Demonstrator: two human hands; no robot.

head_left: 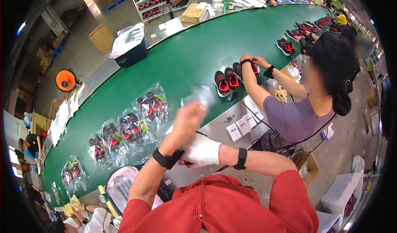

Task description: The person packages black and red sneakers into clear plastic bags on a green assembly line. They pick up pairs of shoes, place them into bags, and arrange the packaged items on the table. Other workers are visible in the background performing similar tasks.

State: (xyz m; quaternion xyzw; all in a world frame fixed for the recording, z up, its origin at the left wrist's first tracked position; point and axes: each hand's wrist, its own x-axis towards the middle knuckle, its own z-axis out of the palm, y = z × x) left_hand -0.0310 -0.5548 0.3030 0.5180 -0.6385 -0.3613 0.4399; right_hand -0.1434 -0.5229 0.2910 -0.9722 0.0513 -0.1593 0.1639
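My bare left hand (188, 121) is raised over the near edge of the green belt, its fingers drawn together and blurred by motion. A clear plastic bag (202, 95), also smeared, sticks out past its fingertips. Just below, my right hand (201, 151) wears a white glove and is closed. Its fingers are partly behind my left wrist, and a bit of red and dark material shows beside it, too covered to name. Left of my hands, several bagged red and black shoe pairs (152, 104) lie on the belt. To the right stands an unbagged pair of shoes (226, 83).
A co-worker (297, 88) at my right handles shoes on the green belt (186, 38). Label stacks (233, 132) lie on the metal ledge between us. A dark blue bin (131, 55) of plastic bags stands across the belt; another container (124, 185) sits by my left arm.
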